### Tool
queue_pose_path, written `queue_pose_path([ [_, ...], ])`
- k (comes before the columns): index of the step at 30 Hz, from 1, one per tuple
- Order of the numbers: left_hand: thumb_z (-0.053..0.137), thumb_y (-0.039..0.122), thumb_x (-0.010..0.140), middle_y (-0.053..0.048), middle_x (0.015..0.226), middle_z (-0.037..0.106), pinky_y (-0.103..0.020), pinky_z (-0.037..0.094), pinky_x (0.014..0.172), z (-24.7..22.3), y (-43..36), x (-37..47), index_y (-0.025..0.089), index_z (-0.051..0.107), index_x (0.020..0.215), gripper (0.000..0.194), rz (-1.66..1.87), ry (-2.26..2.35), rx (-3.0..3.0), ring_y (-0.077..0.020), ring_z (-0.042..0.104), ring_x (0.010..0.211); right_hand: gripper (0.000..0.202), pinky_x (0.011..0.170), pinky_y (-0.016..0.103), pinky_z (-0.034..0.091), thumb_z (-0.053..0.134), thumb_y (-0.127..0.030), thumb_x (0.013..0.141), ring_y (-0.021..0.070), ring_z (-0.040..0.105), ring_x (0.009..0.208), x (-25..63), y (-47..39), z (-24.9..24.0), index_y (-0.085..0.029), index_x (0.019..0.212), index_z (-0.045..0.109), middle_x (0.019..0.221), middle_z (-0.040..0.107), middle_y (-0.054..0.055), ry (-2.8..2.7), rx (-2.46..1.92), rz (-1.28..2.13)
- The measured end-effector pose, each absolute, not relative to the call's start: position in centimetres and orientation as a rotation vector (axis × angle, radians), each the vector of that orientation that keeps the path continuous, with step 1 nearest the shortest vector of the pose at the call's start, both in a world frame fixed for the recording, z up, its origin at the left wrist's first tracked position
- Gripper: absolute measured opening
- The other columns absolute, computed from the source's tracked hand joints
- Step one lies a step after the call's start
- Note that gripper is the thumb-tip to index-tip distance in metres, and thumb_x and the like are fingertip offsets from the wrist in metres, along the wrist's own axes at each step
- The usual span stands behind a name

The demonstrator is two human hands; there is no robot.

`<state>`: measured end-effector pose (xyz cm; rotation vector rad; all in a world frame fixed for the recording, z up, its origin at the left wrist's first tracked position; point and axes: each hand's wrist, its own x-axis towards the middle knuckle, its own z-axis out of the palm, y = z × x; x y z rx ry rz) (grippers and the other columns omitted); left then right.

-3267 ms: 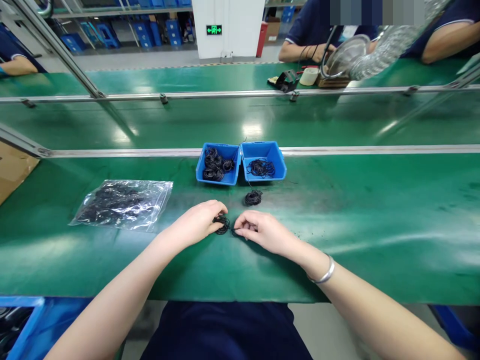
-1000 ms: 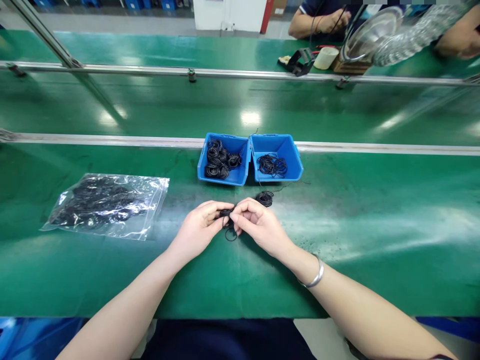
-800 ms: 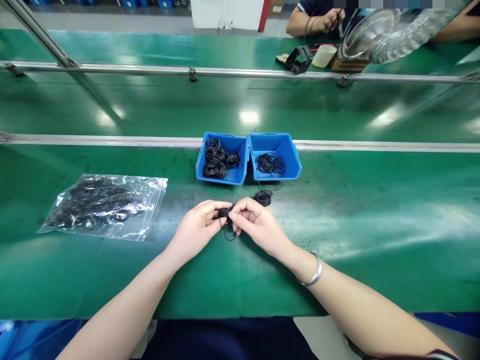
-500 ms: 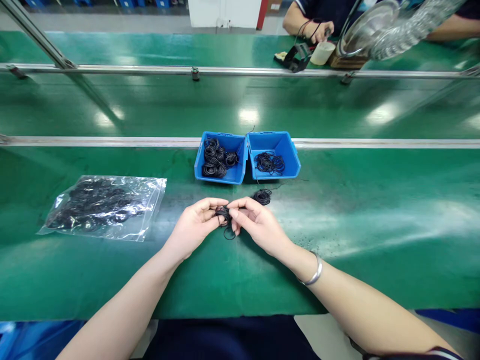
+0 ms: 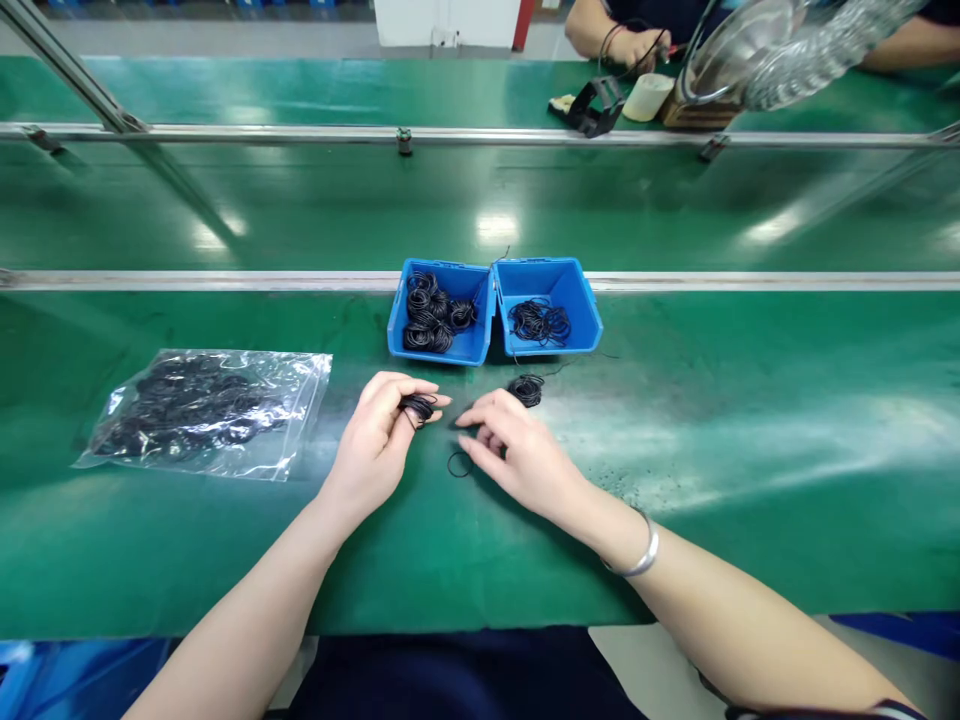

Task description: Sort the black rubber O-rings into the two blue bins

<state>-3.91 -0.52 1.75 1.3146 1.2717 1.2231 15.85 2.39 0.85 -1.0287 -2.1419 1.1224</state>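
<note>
My left hand [image 5: 375, 435] pinches a small bundle of thin black loops [image 5: 418, 407] between thumb and fingers. Whether these are separate rings or coiled cord I cannot tell. To its right, my right hand [image 5: 521, 450] has thumb and forefinger apart, with the other fingers curled in and nothing visible in it. A single thin black loop [image 5: 460, 464] shows on the green mat just below its fingertips. Beyond that hand lies another black coil [image 5: 526, 391] with a thin strand trailing right.
Ahead stand two blue bins: the left bin [image 5: 474, 352] holds several black bundles, the right bin [image 5: 581, 318] a looser tangle. A clear plastic bag [image 5: 304, 400] of black loops lies left. Metal rails [image 5: 300, 134] cross the far side. A co-worker's hand [image 5: 637, 48] works beyond, near a ducted hood [image 5: 742, 50].
My hands have drawn apart. The left has moved left and slightly up with the black bundle; the right has let go of it. The single loop stays in place.
</note>
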Motion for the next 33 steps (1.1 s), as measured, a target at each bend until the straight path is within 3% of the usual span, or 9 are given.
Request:
queue_pose_path([
  [4, 0.049, 0.025, 0.098, -0.006, 0.11, 0.058, -0.041, 0.056, 0.097, 1.9, -0.4, -4.2, 0.019, 0.059, 0.105, 0.014, 1.182, 1.119, 1.118, -0.0217, 0.065, 0.11, 0.006, 0.074, 0.036, 0.052, 0.054, -0.019, 0.098, 0.0198, 0.056, 0.082, 16.3, 1.8, 1.4, -0.017, 0.095, 0.059, 0.096, 0.056, 0.008, -2.638, -0.902, 0.819],
  [7, 0.054, 0.02, 0.095, -0.004, 0.107, 0.06, -0.035, 0.052, 0.098, 1.7, -0.3, -4.4, 0.019, 0.06, 0.096, 0.006, 1.175, 1.11, 1.124, -0.0191, 0.062, 0.11, 0.017, 0.071, 0.035, 0.051, 0.045, -0.015, 0.1, 0.02, 0.054, 0.079, 16.3, 1.4, 1.2, -0.016, 0.089, 0.058, 0.091, 0.055, 0.009, -2.758, -0.889, 0.648],
  [10, 0.056, 0.017, 0.093, -0.003, 0.097, 0.062, -0.029, 0.052, 0.09, 1.7, -0.2, -4.5, 0.019, 0.06, 0.095, 0.005, 1.148, 1.18, 1.165, -0.0147, 0.065, 0.097, 0.019, 0.071, 0.036, 0.051, 0.043, -0.014, 0.101, 0.0205, 0.053, 0.079, 16.2, 1.3, 0.8, -0.014, 0.09, 0.058, 0.093, 0.056, 0.011, -2.81, -0.852, 0.544],
  [13, 0.053, 0.017, 0.094, -0.001, 0.091, 0.062, -0.03, 0.055, 0.085, 1.8, -0.2, -4.5, 0.019, 0.059, 0.101, 0.01, 1.093, 1.185, 1.166, -0.0134, 0.067, 0.085, 0.019, 0.068, 0.034, 0.052, 0.041, -0.017, 0.102, 0.019, 0.054, 0.076, 16.2, 1.5, 0.7, -0.013, 0.093, 0.057, 0.095, 0.056, 0.011, -2.732, -0.888, 0.597],
  [21, 0.055, 0.011, 0.089, -0.004, 0.111, 0.054, -0.031, 0.058, 0.082, 2.0, -0.5, -4.2, 0.018, 0.067, 0.094, 0.014, 0.998, 1.078, 1.203, -0.0131, 0.068, 0.083, 0.009, 0.075, 0.034, 0.054, 0.048, -0.014, 0.099, 0.0195, 0.06, 0.084, 16.4, 2.5, 1.0, -0.015, 0.095, 0.055, 0.092, 0.061, 0.01, -2.316, -0.862, 0.642],
  [25, 0.058, 0.01, 0.087, -0.006, 0.128, 0.052, -0.032, 0.058, 0.083, 1.6, -0.8, -3.7, 0.019, 0.064, 0.099, 0.016, 0.949, 1.074, 1.131, -0.0133, 0.069, 0.085, 0.007, 0.076, 0.031, 0.053, 0.052, -0.012, 0.098, 0.0172, 0.06, 0.084, 16.3, 2.4, 1.1, -0.016, 0.094, 0.056, 0.092, 0.062, 0.008, -2.208, -0.834, 0.646],
  [30, 0.056, 0.006, 0.085, 0.0, 0.098, 0.062, -0.031, 0.057, 0.082, 0.9, -0.9, -3.3, 0.024, 0.049, 0.12, 0.04, 0.941, 1.056, 1.101, -0.0131, 0.068, 0.085, 0.007, 0.076, 0.028, 0.052, 0.057, -0.01, 0.095, 0.0147, 0.062, 0.085, 16.0, 2.0, 1.0, -0.018, 0.096, 0.057, 0.092, 0.063, 0.005, -2.144, -0.753, 0.711],
  [33, 0.053, 0.003, 0.084, 0.0, 0.093, 0.064, -0.032, 0.056, 0.084, 1.2, -0.6, -3.3, 0.022, 0.059, 0.11, 0.033, 0.908, 1.152, 1.368, -0.015, 0.066, 0.087, 0.008, 0.077, 0.028, 0.052, 0.058, -0.011, 0.095, 0.015, 0.063, 0.084, 16.0, 2.0, 0.9, -0.019, 0.097, 0.059, 0.092, 0.064, 0.005, -2.121, -0.768, 0.78],
])
